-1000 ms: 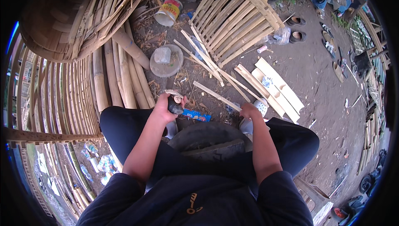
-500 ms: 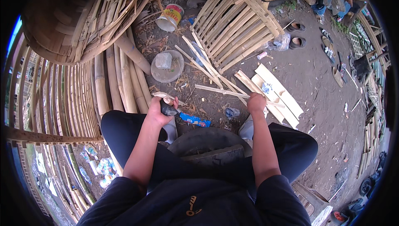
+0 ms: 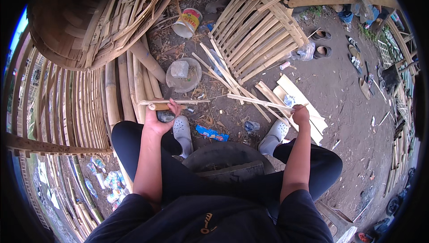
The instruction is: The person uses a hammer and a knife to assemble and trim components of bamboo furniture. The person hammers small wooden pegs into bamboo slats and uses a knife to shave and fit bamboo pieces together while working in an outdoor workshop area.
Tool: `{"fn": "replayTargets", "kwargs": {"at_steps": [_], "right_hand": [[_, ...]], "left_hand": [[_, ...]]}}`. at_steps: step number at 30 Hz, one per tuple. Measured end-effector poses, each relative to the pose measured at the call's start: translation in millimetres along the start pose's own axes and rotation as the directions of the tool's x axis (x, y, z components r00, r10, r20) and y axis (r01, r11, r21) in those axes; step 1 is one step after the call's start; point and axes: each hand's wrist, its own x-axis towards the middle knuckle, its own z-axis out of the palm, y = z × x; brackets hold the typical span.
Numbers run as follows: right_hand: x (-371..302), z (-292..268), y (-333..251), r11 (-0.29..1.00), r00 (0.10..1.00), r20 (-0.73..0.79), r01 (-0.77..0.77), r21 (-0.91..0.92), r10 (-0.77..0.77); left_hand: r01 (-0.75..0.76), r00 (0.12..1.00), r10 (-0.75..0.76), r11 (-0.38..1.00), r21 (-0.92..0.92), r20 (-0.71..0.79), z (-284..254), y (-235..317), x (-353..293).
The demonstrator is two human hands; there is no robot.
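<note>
My left hand [image 3: 157,120], at left of centre, is closed around a tool with a pale wooden handle [image 3: 156,107] and a short metal tip. A second tool with a dark rounded grip [image 3: 166,116] sits in the same hand; a dark flat piece sticks out beyond the fingers. Right by these fingers runs a thin bamboo strip [image 3: 194,101]; whether the hand holds it, I cannot tell. On the right, my right hand [image 3: 300,114] grips the end of another bamboo strip [image 3: 261,102], which points left over loose strips on the ground.
Between my feet stands a dark round block [image 3: 228,153]. A blue wrapper [image 3: 212,133] and a plastic cup [image 3: 251,126] lie ahead. Split bamboo pieces [image 3: 301,97] lie at right, a slatted bamboo panel [image 3: 254,33] beyond, a bucket [image 3: 187,23] and round slab [image 3: 194,82] farther left.
My left hand has moved left with its tools, and the wooden handle has turned crosswise. My right hand has shifted right, drawing its bamboo strip along.
</note>
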Motion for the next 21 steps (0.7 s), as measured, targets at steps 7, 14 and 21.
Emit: {"fn": "replayTargets", "kwargs": {"at_steps": [7, 14, 21], "right_hand": [[9, -23, 23, 0.988, 0.994, 0.002, 0.105, 0.109, -0.106], [8, -60, -24, 0.950, 0.991, -0.026, 0.134, 0.283, -0.132], [-1, -40, -111, 0.885, 0.943, 0.326, -0.210, 0.416, 0.071]], "left_hand": [[0.008, 1.000, -0.009, 0.997, -0.081, -0.018, 4, 3, -16], [-0.075, 0.997, 0.078, 0.987, 0.145, -0.017, -11, 6, 5], [-0.146, 0.988, 0.154, 0.968, 0.202, -0.025, -20, 3, 21]]}}
